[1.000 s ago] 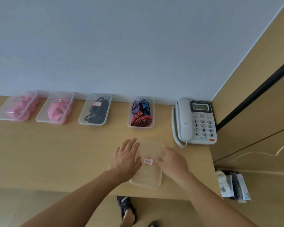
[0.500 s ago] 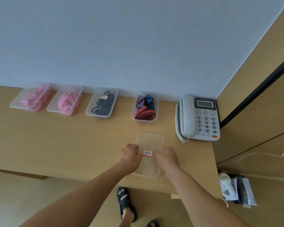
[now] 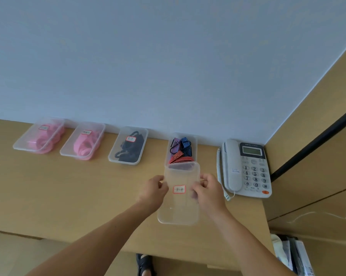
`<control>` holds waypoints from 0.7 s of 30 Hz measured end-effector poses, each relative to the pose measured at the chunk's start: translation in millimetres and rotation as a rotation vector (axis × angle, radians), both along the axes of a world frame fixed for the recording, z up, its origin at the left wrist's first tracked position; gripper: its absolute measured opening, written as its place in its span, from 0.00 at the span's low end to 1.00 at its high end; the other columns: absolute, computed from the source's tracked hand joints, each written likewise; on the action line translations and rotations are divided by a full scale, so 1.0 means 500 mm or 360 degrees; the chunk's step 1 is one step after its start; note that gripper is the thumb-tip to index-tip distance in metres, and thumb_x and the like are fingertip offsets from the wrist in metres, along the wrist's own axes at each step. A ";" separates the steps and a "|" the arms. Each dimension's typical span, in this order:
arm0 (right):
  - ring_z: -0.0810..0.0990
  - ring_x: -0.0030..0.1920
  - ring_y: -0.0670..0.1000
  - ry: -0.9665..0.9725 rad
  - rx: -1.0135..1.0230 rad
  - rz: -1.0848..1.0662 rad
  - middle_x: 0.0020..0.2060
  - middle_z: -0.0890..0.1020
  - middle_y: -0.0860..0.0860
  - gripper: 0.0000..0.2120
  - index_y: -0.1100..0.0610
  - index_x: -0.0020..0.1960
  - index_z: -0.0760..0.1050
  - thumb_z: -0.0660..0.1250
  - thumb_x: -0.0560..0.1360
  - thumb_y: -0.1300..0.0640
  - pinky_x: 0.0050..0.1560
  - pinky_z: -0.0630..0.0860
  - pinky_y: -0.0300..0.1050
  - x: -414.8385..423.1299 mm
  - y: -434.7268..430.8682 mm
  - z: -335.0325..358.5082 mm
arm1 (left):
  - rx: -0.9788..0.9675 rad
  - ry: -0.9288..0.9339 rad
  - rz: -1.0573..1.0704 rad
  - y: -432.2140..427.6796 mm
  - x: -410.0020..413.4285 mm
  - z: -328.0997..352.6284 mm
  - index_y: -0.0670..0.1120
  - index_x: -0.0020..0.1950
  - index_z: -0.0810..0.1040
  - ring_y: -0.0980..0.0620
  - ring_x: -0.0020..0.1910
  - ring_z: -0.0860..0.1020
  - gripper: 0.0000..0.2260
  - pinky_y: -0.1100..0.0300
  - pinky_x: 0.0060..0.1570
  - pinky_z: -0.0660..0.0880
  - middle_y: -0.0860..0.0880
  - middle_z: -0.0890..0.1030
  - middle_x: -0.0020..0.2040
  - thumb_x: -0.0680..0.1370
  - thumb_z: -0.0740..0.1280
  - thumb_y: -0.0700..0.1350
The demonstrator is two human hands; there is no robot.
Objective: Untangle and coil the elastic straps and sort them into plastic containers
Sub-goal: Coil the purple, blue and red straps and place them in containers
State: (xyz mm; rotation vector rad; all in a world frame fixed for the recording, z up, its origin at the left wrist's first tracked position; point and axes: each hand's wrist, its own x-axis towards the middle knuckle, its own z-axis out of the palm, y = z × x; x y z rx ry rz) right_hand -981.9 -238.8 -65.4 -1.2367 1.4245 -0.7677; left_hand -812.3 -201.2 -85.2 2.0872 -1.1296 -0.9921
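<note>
Digits 1–9, *, 0, # on the telephone keypad [image 3: 255, 177]; lid labels [image 3: 179, 189] illegible.

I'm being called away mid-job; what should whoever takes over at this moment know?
Hands: left hand and right hand each grip a long side of the clear labelled lid, its far edge over the near end of the open container.
Straps: purple, blue and red straps lie bundled in that container.
Done: two pink-strap containers and the black-strap container appear lidded, in a row by the wall.
Left: press this lid on.
</note>
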 end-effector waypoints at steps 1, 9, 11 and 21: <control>0.76 0.28 0.47 0.0000 -0.0033 -0.0024 0.30 0.80 0.51 0.09 0.57 0.52 0.73 0.65 0.73 0.66 0.33 0.70 0.44 0.008 -0.020 0.010 | -0.0047 -0.0025 -0.0018 -0.022 0.011 0.009 0.45 0.66 0.76 0.49 0.36 0.78 0.16 0.55 0.43 0.77 0.54 0.77 0.36 0.80 0.61 0.45; 0.79 0.30 0.45 0.0385 -0.0226 -0.0123 0.32 0.82 0.47 0.04 0.54 0.46 0.77 0.66 0.77 0.55 0.35 0.77 0.40 0.068 -0.182 0.038 | -0.0104 -0.0201 -0.0275 -0.189 0.084 0.034 0.44 0.51 0.82 0.46 0.38 0.81 0.12 0.51 0.41 0.79 0.48 0.83 0.38 0.80 0.62 0.49; 0.78 0.30 0.42 0.0555 -0.0256 -0.0135 0.33 0.81 0.45 0.04 0.52 0.44 0.77 0.66 0.77 0.54 0.28 0.70 0.31 0.084 -0.215 0.033 | -0.0083 -0.0211 -0.0292 -0.227 0.098 0.021 0.44 0.53 0.82 0.46 0.40 0.81 0.11 0.52 0.43 0.80 0.47 0.84 0.42 0.80 0.62 0.47; 0.77 0.37 0.47 0.0908 -0.0156 -0.0204 0.34 0.79 0.44 0.08 0.52 0.42 0.76 0.64 0.77 0.51 0.33 0.68 0.42 0.124 -0.308 0.000 | 0.0009 -0.0160 -0.0422 -0.343 0.136 -0.034 0.43 0.45 0.81 0.45 0.39 0.80 0.11 0.52 0.40 0.78 0.46 0.82 0.39 0.80 0.61 0.46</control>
